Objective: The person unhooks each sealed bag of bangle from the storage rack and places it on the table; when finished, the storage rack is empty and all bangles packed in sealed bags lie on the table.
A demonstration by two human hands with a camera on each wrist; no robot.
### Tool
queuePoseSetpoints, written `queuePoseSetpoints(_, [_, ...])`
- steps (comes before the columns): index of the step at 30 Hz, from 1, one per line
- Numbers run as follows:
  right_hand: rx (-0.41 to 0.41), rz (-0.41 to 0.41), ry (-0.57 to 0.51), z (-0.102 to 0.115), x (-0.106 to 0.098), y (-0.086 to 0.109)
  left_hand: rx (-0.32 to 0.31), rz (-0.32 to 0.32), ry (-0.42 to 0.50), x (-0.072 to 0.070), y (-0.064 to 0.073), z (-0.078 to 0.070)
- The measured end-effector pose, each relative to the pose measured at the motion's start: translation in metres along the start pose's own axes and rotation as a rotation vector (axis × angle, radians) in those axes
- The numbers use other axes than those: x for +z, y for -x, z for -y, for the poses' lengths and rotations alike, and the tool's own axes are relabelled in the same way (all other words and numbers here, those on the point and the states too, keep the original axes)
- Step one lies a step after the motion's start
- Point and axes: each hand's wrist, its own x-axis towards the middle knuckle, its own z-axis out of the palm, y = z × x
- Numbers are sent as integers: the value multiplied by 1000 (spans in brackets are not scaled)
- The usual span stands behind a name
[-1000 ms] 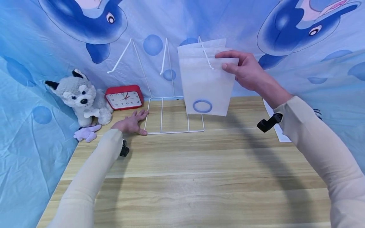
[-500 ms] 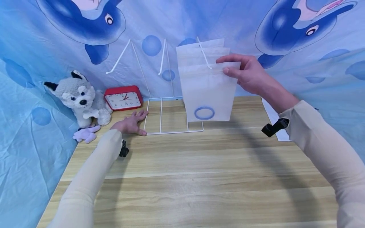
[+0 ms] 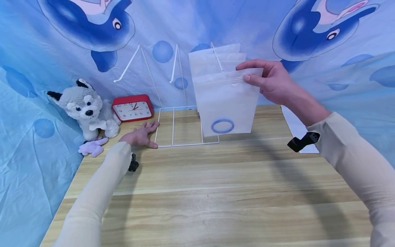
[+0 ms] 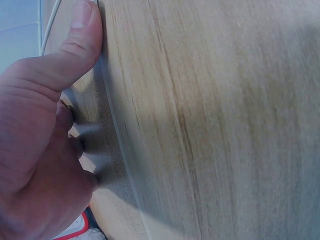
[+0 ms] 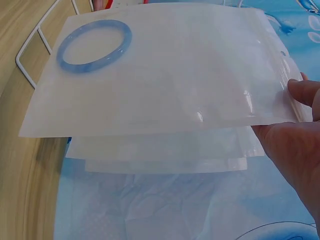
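Observation:
My right hand (image 3: pixel 274 82) pinches the upper right corner of a translucent white zip bag (image 3: pixel 228 103) between thumb and fingers. A pale blue bangle (image 5: pixel 92 67) shows at the bag's bottom. The bag hangs upright in front of the right prong (image 3: pixel 217 57) of a white wire display rack (image 3: pixel 173 130); the prong's tip is hidden at the bag's top edge. More translucent bags (image 3: pixel 199 61) hang on that prong behind it. My left hand (image 3: pixel 140 135) lies with fingers spread at the rack base's left side, thumb and fingertips at the wire.
A red clock (image 3: pixel 132 108) and a grey plush husky (image 3: pixel 84 106) stand left of the rack. A small purple plush toy (image 3: pixel 92 147) lies before the husky. White paper (image 3: pixel 291 120) is partly under my right arm. A blue dolphin-print cloth (image 3: pixel 247 20) hangs behind the wooden table (image 3: pixel 197 192).
My right hand has drawn the front bag toward me and slightly right and down, and the prong tip no longer shows in front of it. The left hand has stayed at the rack.

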Motion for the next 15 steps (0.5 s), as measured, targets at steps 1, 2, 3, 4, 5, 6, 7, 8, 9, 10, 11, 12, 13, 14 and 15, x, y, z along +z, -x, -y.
queuePoseSetpoints(1, [-4,-2,5,1,-1,1,-1,-1,-2,0,0,0])
queuePoseSetpoints(2, [-6,-5,15,1,-2,3,-2,-3,-2,1,-1,1])
queuePoseSetpoints(3, [-6,-8,16,1,-4,4,-3,-4,-1,1,-1,1])
queuePoseSetpoints(4, [-5,-14,13,1,-6,5,-4,-5,3,1,-1,1])
queuePoseSetpoints(5, [-4,-19,13,1,-8,7,-5,-6,4,1,-1,1])
queuePoseSetpoints(6, [-6,-21,11,0,-11,9,-3,-8,9,1,-1,1])
queuePoseSetpoints(7, [-13,-19,7,0,-15,11,-1,-8,14,1,-1,1])
queuePoseSetpoints(8, [-17,-19,5,-1,-18,14,2,-9,16,1,0,1])
queuePoseSetpoints(9, [-21,-17,-5,-3,-22,17,5,-10,18,1,-1,0])
queuePoseSetpoints(10, [-22,-13,-17,-4,-27,19,8,-10,19,1,-1,0])
queuePoseSetpoints(11, [-26,-9,-25,-5,-32,23,12,-10,19,1,-1,0])
queuePoseSetpoints(12, [-26,-7,-26,-6,-37,26,15,-10,20,1,-1,0])
queuePoseSetpoints(13, [-22,-10,-21,-7,-42,30,16,-11,18,2,-1,0])
queuePoseSetpoints(14, [-16,-16,-18,-8,-47,33,16,-11,16,2,-2,0])
queuePoseSetpoints(15, [-6,-29,-3,-9,-53,37,16,-11,14,2,-2,0])
